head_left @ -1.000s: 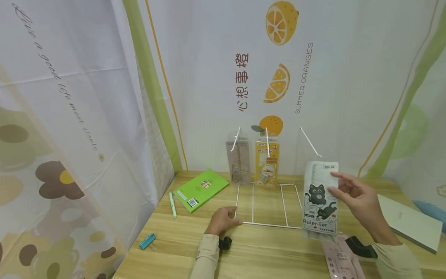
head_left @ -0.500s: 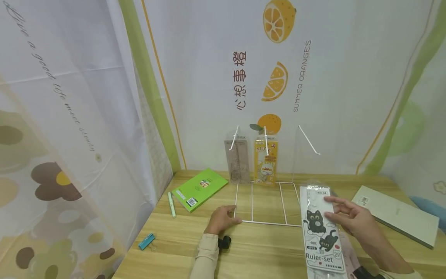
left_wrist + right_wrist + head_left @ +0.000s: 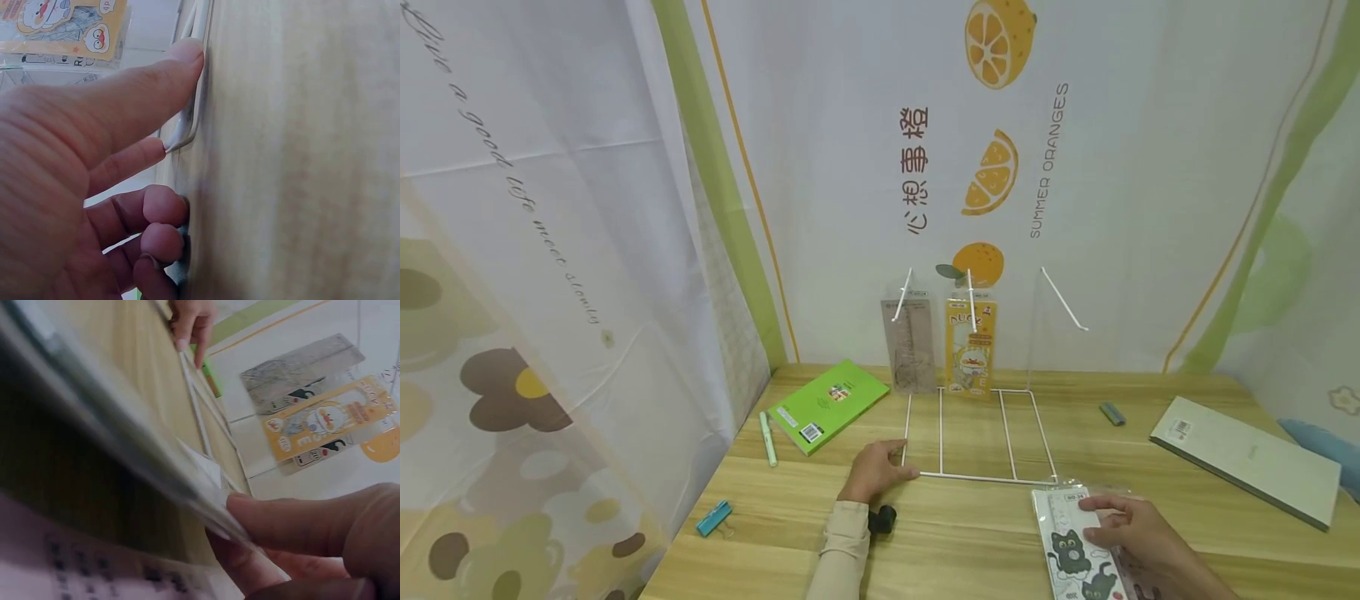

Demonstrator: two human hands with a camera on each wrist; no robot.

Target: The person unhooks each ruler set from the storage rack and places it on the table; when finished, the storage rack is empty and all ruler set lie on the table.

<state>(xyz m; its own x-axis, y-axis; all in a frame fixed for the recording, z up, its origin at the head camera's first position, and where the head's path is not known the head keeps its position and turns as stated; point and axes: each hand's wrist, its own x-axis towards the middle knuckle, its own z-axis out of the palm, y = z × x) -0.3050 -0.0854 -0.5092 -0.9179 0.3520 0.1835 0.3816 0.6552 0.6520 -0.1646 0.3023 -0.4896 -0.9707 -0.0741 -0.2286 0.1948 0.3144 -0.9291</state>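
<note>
My right hand (image 3: 1131,537) pinches the upper part of a black-cat ruler set pack (image 3: 1066,542), low over the front right of the table; the pack runs out of the head view at the bottom. In the right wrist view, thumb and fingers grip the edge of this pack (image 3: 144,450). At the front left corner of a white wire display rack (image 3: 970,477), my left hand (image 3: 874,472) holds the base wire between thumb and index finger. From the rack's hooks hang a greyish ruler pack (image 3: 913,350) and a yellow duck ruler pack (image 3: 972,354).
The right hook (image 3: 1063,300) of the rack bears nothing. A green book (image 3: 831,408), a pale green pen (image 3: 768,439) and a blue binder clip (image 3: 713,517) lie left. Right are a small grey-green block (image 3: 1112,413) and a pale notebook (image 3: 1251,462). A pink pack (image 3: 94,562) lies below the right hand.
My right hand has lowered the ruler set pack from near the right hook toward the table's front edge. The grey-green block has come into sight. My left hand stays at the rack corner.
</note>
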